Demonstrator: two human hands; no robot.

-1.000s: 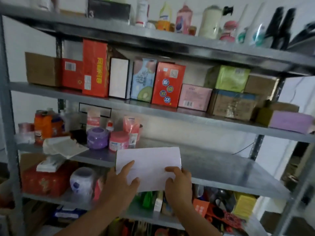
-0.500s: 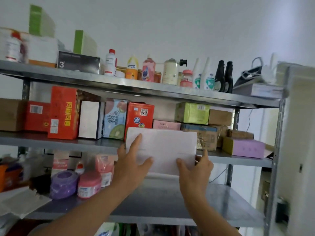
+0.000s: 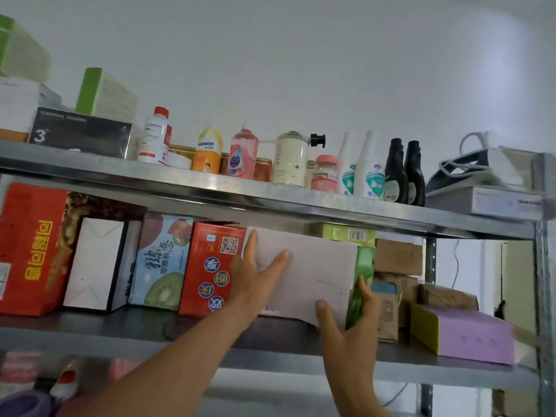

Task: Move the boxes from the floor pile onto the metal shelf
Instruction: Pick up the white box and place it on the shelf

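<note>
Middle tier of the grey metal shelf [image 3: 120,329] holds, at 3 o'clock of the red QR-coded carton [image 3: 207,266], the plain white cardboard box [image 3: 316,266], lower half a second ago. Left hand [image 3: 255,281] presses it flat, fingers straight; right hand [image 3: 352,329] clasps its right edge beside a green packet [image 3: 364,263].

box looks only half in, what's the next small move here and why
Probably push the white box further back onto the shelf: its face seems proud of the red box beside it, left hand flat on it, right hand gripping its corner.
</note>
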